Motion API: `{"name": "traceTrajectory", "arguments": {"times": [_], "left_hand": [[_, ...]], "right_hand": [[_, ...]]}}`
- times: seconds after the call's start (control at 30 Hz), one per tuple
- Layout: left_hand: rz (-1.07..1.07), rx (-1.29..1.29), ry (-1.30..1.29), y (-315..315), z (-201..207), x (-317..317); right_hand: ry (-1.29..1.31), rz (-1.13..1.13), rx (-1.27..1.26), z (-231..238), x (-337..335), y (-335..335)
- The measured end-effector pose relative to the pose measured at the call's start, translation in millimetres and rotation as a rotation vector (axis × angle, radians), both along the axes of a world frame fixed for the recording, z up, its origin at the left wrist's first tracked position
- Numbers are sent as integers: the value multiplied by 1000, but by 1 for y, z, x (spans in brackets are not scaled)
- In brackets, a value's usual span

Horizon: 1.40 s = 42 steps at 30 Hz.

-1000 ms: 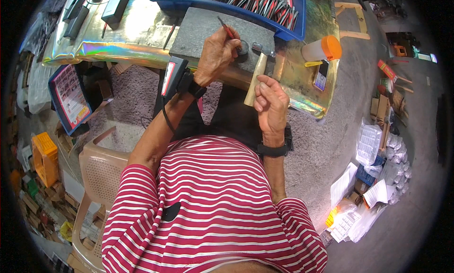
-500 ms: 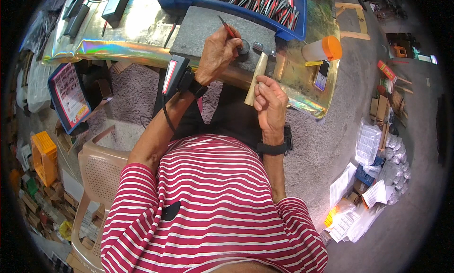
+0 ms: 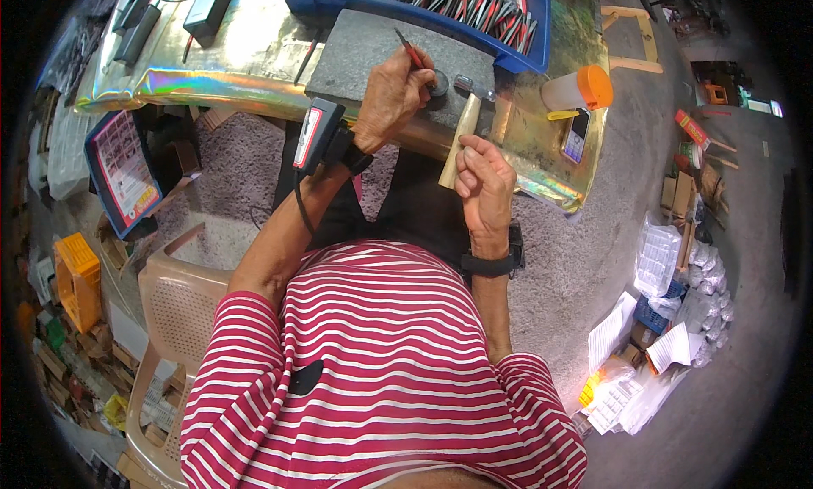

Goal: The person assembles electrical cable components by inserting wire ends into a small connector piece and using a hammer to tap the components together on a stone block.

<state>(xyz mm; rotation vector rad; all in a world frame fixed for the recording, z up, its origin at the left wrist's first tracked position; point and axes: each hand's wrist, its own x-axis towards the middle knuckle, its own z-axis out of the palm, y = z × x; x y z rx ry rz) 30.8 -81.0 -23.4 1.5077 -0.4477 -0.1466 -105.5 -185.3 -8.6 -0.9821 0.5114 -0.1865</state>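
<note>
Over the front of a grey stone slab (image 3: 356,53), my left hand (image 3: 391,101) is closed, pinching a slim red-and-black tool (image 3: 410,49) whose dark narrow tip points up and left. Its exact kind is too small to make out. A small round dark metal piece (image 3: 438,84) sits on the slab beside my left fingers. My right hand (image 3: 485,180) grips a hammer by its pale wooden handle (image 3: 462,138). The dark metal hammer head (image 3: 472,87) is over the right front part of the slab, apart from my left hand.
Behind the slab stands a blue bin (image 3: 546,32) holding several red-and-black slim tools (image 3: 457,2). To the right are an orange-lidded jar (image 3: 580,89) and a phone (image 3: 576,136). Dark boxy devices (image 3: 210,8) lie at far left. A plastic chair (image 3: 182,294) is at lower left.
Almost nothing differs. The view has shifted very slightly, and both hands keep the same grip and position over the slab.
</note>
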Motion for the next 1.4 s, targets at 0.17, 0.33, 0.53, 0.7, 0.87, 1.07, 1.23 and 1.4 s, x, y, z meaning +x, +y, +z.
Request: {"name": "traceTrajectory", "arguments": {"times": [0.17,0.33,0.53,0.7,0.87,1.07,1.23,1.4], "left_hand": [[23,13,-69,0,-3,-1],[38,6,-43,0,-2,-3],[36,-19,-4,0,-3,-3],[55,48,-53,0,-1,-4],[41,88,-109,-1,-3,-4],[27,131,-194,-2,-5,-2],[28,165,-269,-3,-5,0],[-4,196,-392,-4,2,2]], "right_hand": [[5,1,-6,1,0,1],[-5,-4,-14,1,-1,1],[-10,-3,-8,0,-2,1],[16,-32,-133,3,-1,4],[48,-55,-362,-3,-1,3],[153,-100,-746,-16,0,1],[220,-115,-942,-19,1,1],[236,-6,-1052,-19,2,2]]}}
